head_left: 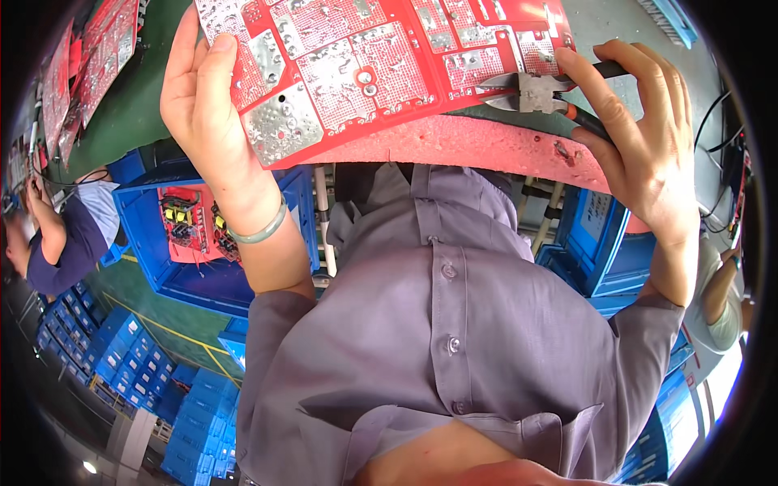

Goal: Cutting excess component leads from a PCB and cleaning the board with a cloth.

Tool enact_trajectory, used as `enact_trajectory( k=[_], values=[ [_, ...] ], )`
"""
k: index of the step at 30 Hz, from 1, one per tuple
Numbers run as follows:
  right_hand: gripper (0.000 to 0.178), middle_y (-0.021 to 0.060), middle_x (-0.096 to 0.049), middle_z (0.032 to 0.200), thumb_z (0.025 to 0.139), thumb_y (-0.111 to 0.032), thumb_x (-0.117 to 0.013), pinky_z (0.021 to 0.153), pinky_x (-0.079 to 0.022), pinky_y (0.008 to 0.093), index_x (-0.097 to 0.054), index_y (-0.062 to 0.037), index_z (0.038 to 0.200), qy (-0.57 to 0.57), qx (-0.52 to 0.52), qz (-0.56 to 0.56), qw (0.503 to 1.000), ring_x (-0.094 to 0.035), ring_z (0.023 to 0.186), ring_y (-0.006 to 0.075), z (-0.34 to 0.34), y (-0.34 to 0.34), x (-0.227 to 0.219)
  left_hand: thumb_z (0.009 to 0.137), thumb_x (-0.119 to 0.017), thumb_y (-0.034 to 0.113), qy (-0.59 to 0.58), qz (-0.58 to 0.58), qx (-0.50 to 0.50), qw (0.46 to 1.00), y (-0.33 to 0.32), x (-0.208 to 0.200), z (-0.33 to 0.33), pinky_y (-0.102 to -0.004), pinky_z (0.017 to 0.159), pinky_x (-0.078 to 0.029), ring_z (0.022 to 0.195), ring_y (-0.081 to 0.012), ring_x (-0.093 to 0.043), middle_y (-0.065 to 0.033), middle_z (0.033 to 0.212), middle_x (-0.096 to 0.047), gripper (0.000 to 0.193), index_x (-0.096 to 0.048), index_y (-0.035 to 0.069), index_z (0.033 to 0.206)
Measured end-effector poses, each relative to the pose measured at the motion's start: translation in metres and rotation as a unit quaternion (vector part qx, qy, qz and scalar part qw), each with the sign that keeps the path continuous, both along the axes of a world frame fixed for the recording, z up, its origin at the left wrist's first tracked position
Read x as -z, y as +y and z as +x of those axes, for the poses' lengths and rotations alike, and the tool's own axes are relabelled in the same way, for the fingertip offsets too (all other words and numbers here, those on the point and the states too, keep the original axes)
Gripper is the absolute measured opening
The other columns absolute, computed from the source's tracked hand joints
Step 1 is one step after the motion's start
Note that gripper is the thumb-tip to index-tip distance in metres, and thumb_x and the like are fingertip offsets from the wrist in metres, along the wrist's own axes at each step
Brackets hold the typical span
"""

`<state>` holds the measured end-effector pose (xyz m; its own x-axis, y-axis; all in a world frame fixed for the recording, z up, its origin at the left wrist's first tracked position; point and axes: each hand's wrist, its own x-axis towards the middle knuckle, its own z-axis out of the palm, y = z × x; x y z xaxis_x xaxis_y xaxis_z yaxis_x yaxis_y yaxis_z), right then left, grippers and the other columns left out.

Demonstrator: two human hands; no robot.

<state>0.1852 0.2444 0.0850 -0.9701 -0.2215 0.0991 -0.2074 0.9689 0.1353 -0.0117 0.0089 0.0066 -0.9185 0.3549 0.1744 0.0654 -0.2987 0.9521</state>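
My left hand [203, 105] grips the left end of a red circuit board [421, 49], thumb on the face turned up. That face is covered in silvery solder patches and rows of small points. In my right hand [648, 154] is a pair of side cutters [536, 93] with black and orange handles. Their jaws stand apart at the board's lower right edge; I cannot tell whether the blades touch a solder point. My right index fingertip rests near the board's right corner.
A pink foam strip [454, 142] runs along the near bench edge. To the left, a blue bin [138, 215] holds boards with components. More red boards [109, 57] stand at the far left. Other people [69, 235] work on both sides. Stacked blue bins [203, 421] fill the lower left.
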Motion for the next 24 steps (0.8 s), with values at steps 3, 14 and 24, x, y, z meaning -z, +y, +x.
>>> enact_trajectory(
  k=[3, 14, 24],
  values=[
    [0.056, 0.0128, -0.051, 0.109, 0.067, -0.024, -0.067, 0.082, -0.041, 0.0436, -0.056, -0.0135, 0.121, 0.002, -0.003, 0.005, 1.0, -0.051, 0.097, 0.0318, -0.001, 0.001, 0.0, 0.087, -0.048, 0.002, 0.0, 0.009, 0.009, 1.0, 0.001, 0.002, -0.001, -0.0286, 0.081, -0.051, 0.091, -0.0176, -0.063, -0.0169, 0.107, -0.061, 0.036, -0.047, -0.011, 0.12],
    [0.056, 0.0122, -0.052, 0.098, 0.064, -0.022, -0.068, 0.073, -0.045, 0.0392, -0.058, -0.0123, 0.118, -0.018, -0.054, -0.004, 0.998, -0.053, 0.087, 0.0288, -0.009, 0.008, -0.007, 0.087, -0.049, 0.003, 0.01, -0.006, -0.005, 1.0, 0.0, 0.005, -0.003, -0.0287, 0.081, -0.051, 0.091, -0.0174, -0.063, -0.0169, 0.107, -0.061, 0.036, -0.047, -0.011, 0.121],
    [0.064, 0.0078, -0.05, 0.086, 0.055, -0.022, -0.072, 0.06, -0.045, 0.0346, -0.059, -0.012, 0.116, 0.018, -0.104, 0.01, 0.994, -0.053, 0.072, 0.0224, -0.013, 0.014, 0.008, 0.085, -0.048, 0.001, 0.035, -0.029, -0.026, 0.999, 0.0, 0.006, -0.003, -0.0276, 0.084, -0.047, 0.094, -0.0172, -0.061, -0.0173, 0.111, -0.059, 0.041, -0.043, -0.012, 0.124]
  ],
)
